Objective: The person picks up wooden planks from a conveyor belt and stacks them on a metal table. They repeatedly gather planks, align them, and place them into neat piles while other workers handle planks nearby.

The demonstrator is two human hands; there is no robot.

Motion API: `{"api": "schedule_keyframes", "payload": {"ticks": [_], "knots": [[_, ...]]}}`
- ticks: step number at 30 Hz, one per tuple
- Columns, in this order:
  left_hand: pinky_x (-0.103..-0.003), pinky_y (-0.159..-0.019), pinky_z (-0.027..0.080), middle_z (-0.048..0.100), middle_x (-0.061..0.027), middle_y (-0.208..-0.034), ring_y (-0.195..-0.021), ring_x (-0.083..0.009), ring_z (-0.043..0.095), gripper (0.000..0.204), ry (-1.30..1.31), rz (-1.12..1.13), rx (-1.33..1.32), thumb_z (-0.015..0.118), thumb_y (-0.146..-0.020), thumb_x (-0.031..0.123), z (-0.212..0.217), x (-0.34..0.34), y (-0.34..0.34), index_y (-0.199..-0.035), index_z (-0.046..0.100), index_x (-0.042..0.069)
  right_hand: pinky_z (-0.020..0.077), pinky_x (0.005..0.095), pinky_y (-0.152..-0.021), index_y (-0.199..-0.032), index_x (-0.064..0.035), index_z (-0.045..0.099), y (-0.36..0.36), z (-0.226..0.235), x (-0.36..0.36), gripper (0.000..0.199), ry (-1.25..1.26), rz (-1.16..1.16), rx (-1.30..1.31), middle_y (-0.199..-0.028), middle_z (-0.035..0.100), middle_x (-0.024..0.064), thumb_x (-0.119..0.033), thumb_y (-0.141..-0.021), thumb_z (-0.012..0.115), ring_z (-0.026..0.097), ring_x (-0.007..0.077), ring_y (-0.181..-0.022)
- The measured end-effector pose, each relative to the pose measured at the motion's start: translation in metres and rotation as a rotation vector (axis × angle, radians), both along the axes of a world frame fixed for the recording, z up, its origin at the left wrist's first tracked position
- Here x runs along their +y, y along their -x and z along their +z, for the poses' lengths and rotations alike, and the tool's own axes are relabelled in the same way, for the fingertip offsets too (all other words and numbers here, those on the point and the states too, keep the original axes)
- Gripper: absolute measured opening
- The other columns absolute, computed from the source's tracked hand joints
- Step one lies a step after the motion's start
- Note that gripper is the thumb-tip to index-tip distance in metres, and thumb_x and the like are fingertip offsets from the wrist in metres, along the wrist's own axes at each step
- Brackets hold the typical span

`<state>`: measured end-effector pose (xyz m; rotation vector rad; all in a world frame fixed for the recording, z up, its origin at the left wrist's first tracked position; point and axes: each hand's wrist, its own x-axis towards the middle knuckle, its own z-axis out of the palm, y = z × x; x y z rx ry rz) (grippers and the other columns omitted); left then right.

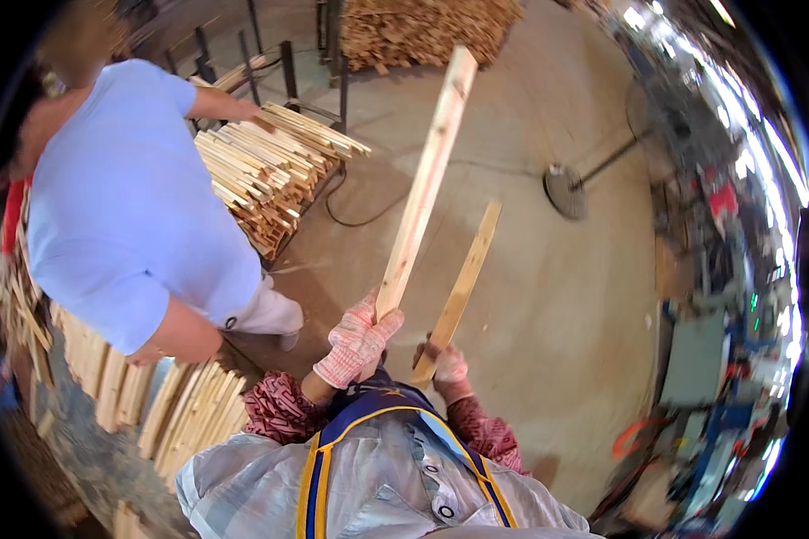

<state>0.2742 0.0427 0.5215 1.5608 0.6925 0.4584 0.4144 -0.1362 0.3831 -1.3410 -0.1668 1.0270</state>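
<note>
In a pale, pinkish knit glove, my left hand [360, 339] is closed around the lower end of a long wooden slat [430, 171], which points up and away from me. My right hand [445, 361], gloved alike, grips a second, darker-looking wooden slat [465, 286] near its lower end. This one tilts away to the right, beside the first and apart from it. Both slats are held in front of my blue apron [368, 400] with yellow edging.
At the left a co-worker in a light blue shirt [144, 198] reaches to a stack of slats [270, 162] on a rack. More boards [189, 413] lie at lower left. A large wood pile [431, 31] stands at the back. A round stand base [564, 191] and a cable are on the floor.
</note>
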Motion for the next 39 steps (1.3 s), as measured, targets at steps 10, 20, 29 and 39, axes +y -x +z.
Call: {"api": "schedule_keyframes", "payload": {"ticks": [10, 20, 29, 39], "knots": [[-0.038, -0.074, 0.049, 0.064, -0.0172, -0.097, -0.084, -0.0278, 0.062, 0.052, 0.101, 0.179, -0.042, 0.063, -0.088, 0.03, 0.018, 0.1, -0.067, -0.135, 0.05, 0.012, 0.0523, 0.034, -0.06, -0.1, -0.0014, 0.058, -0.155, -0.004, 0.143, 0.019, 0.367, 0.462, -0.338, -0.078, 0.062, 0.0083, -0.007, -0.083, 0.064, 0.061, 0.0215, -0.065], [-0.039, -0.079, 0.052, 0.068, -0.0155, -0.101, -0.091, -0.0305, 0.067, 0.055, -0.138, 0.476, 0.533, 0.064, -0.087, 0.031, 0.02, 0.176, -0.1, -0.138, 0.048, 0.016, 0.0538, 0.0432, -0.074, -0.114, -0.0129, 0.061, -0.261, -0.096, 0.397, 0.044, 0.36, 1.219, -1.812, -0.1, 0.068, 0.0129, -0.04, -0.08, 0.069, 0.067, 0.031, -0.088], [-0.041, -0.08, 0.052, 0.066, -0.0171, -0.105, -0.092, -0.0321, 0.066, 0.059, 0.388, 0.877, 0.638, 0.066, -0.085, 0.036, 0.02, 0.207, -0.164, -0.139, 0.046, 0.021, 0.0509, 0.0419, -0.074, -0.099, -0.005, 0.058, -0.192, -0.101, 0.677, 0.037, 0.117, 1.217, -1.365, -0.093, 0.066, 0.0177, -0.037, -0.082, 0.064, 0.063, 0.036, -0.085], [-0.04, -0.087, 0.049, 0.065, -0.0171, -0.11, -0.104, -0.0312, 0.063, 0.06, 0.582, 0.914, 0.904, 0.069, -0.086, 0.028, 0.023, 0.216, -0.173, -0.14, 0.045, 0.02, 0.0486, 0.0393, -0.077, -0.128, -0.0121, 0.041, -0.078, -0.206, 0.758, 0.051, 0.186, 1.427, -0.944, -0.096, 0.067, 0.011, -0.026, -0.084, 0.063, 0.064, 0.0274, -0.078]]}}
